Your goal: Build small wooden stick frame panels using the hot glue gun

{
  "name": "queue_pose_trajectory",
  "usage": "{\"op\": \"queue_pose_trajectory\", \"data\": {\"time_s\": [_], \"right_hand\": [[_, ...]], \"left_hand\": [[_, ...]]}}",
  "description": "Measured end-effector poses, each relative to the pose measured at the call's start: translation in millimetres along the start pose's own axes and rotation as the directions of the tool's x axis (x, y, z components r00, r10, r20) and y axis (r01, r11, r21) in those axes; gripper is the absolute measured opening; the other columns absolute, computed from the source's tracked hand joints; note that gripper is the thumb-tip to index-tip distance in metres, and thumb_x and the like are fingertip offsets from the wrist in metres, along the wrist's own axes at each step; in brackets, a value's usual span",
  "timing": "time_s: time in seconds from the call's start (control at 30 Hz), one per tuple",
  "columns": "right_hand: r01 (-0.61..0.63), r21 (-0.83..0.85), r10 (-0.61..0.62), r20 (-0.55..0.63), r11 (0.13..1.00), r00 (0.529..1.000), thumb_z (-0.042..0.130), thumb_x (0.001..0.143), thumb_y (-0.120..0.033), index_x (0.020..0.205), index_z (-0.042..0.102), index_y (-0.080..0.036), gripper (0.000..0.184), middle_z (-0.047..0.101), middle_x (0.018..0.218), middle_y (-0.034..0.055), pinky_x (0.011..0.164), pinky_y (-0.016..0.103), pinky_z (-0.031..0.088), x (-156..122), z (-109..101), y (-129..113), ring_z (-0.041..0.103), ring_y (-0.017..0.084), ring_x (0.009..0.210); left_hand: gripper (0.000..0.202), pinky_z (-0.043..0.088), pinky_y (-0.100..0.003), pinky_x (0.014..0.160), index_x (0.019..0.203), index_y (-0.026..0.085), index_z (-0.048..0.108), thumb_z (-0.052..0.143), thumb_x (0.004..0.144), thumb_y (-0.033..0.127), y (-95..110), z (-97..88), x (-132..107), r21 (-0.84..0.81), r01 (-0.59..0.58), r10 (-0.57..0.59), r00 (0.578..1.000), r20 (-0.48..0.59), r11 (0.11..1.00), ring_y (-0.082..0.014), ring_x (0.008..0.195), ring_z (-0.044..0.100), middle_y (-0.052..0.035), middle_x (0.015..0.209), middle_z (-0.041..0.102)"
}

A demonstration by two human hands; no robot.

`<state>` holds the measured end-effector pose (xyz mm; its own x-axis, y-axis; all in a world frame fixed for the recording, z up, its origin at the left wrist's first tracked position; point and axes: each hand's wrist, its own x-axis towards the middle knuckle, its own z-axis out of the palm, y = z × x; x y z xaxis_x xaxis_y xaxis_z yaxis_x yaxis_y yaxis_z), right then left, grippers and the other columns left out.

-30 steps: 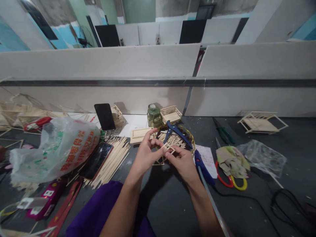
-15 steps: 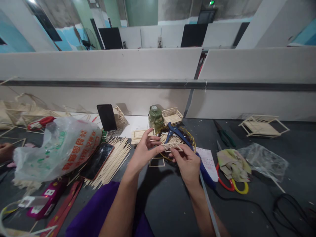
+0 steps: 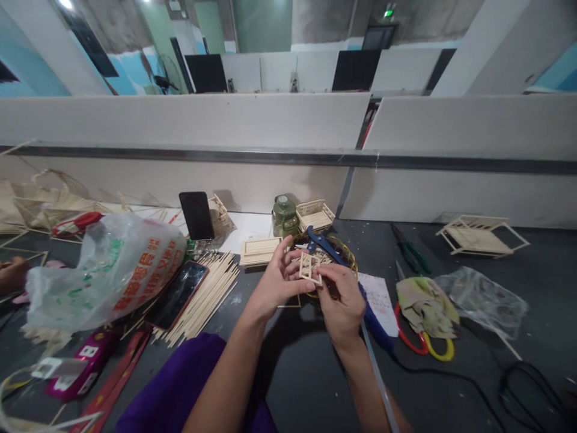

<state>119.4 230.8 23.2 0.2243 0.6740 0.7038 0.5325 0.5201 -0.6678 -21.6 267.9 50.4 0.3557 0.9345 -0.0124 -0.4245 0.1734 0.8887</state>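
Note:
Between my two hands, over the front of a round basket (image 3: 354,255), is a small wooden stick frame (image 3: 308,268) with short pieces inside its outline. My left hand (image 3: 278,281) grips its left side, thumb below and fingers behind. My right hand (image 3: 341,294) pinches the right edge between thumb and fingers. Behind them the basket holds short sticks and a blue-handled tool (image 3: 322,242). Another thin stick frame (image 3: 291,302) lies on the table under my hands, mostly covered. Stacked flat stick panels (image 3: 259,251) sit just left of the basket.
Long sticks (image 3: 205,294) and a phone (image 3: 178,294) lie left, beside a plastic bag (image 3: 108,270). A green jar (image 3: 285,215) and a small stick-built piece (image 3: 315,214) stand behind. Scissors (image 3: 439,349), a cloth (image 3: 428,307) and pliers (image 3: 410,249) lie right. Another person's hand (image 3: 12,273) shows far left.
The small stick frame has been turned from nearly edge-on to face me more upright. My left fingers have closed in around its left side.

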Motion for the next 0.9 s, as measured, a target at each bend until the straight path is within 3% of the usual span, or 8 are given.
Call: {"op": "queue_pose_trajectory", "data": {"time_s": [0.37,0.6,0.9], "right_hand": [[0.05,0.035,-0.051,0.006,0.998,0.999,0.058,0.087,-0.008,0.109,0.064,-0.024,0.028,0.066,0.103,0.0061,0.087,0.039,0.052,-2,-1,-2,0.063,0.021,0.099],[-0.046,0.118,0.051,-0.034,0.992,0.998,0.061,0.087,-0.01,0.117,0.06,-0.023,0.033,0.063,0.109,0.0072,0.079,0.035,0.057,-10,2,3,0.063,0.021,0.1],[-0.092,0.127,0.1,-0.052,0.988,0.994,0.06,0.089,-0.013,0.111,0.061,-0.023,0.024,0.063,0.104,0.0063,0.078,0.034,0.058,-10,3,2,0.064,0.019,0.095]], "left_hand": [[0.11,0.05,-0.035,0.095,0.148,0.036,0.027,0.088,0.059,0.015,0,-3.8,0,-0.02,-0.159,0.16,0.968,0.193,0.987,-0.028,0.127,0.051,-0.0103,0.144,0.043],[0.113,0.049,-0.039,0.097,0.148,0.036,0.029,0.091,0.054,0.02,-2,-6.9,0,-0.07,-0.156,0.169,0.954,0.249,0.985,-0.0333,0.132,0.045,-0.0113,0.146,0.041],[0.111,0.048,-0.041,0.099,0.148,0.037,0.031,0.09,0.055,0.018,-6,-13.3,1,-0.105,-0.161,0.184,0.945,0.271,0.981,-0.0352,0.135,0.042,-0.0109,0.147,0.04]]}}
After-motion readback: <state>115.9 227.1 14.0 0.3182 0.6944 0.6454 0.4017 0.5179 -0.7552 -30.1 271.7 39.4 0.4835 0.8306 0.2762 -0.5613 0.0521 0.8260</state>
